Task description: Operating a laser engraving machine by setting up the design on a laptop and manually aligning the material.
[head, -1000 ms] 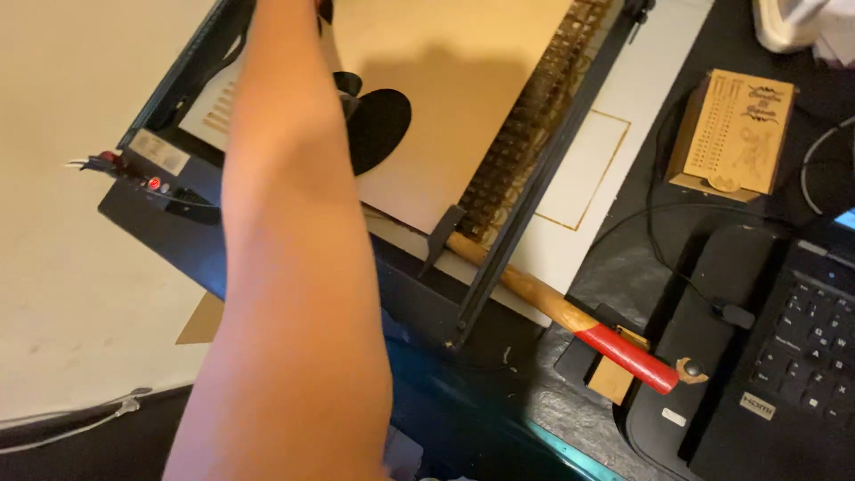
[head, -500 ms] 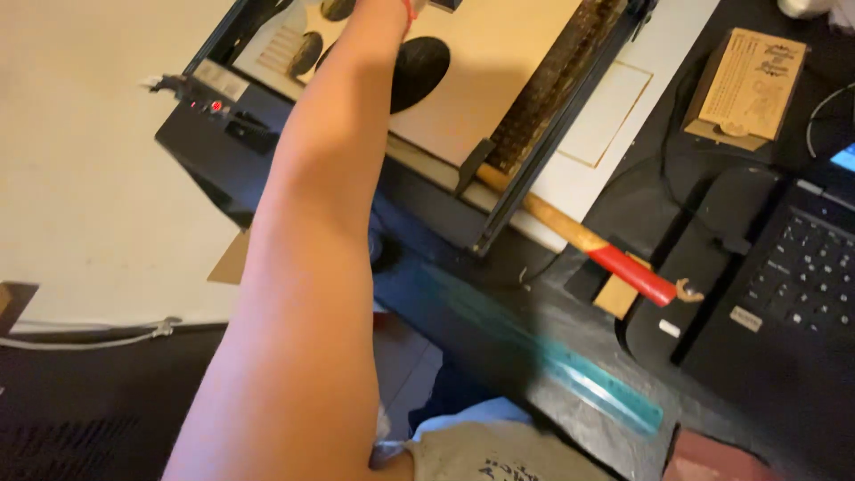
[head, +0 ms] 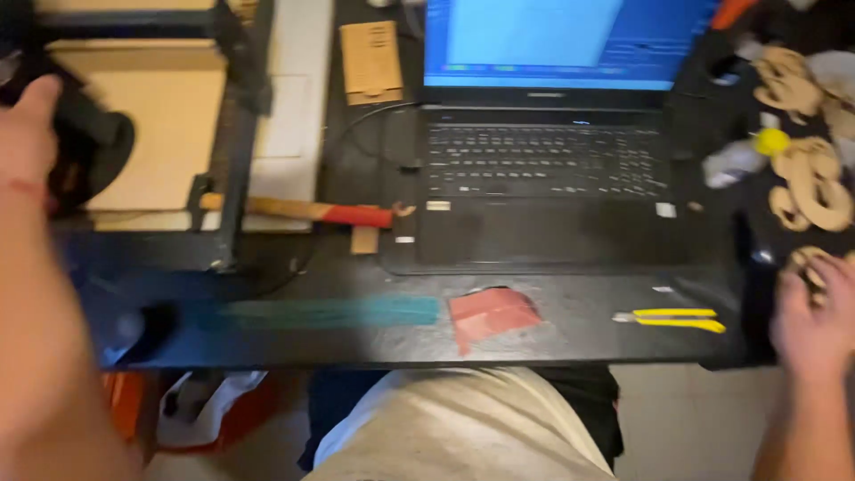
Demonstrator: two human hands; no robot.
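My right hand (head: 812,322) rests fingers loose on a wooden cutout (head: 806,261) at the desk's edge, gripping nothing. I judge I'm sorting cut pieces; next needs a proper pinch. My left hand (head: 31,134), open, touches the dark round part (head: 98,147) on the board. Nearer lie a red patch (head: 494,313) and yellow knife (head: 670,318); beyond, a tan cardboard box (head: 371,61) left of the laptop (head: 545,142)
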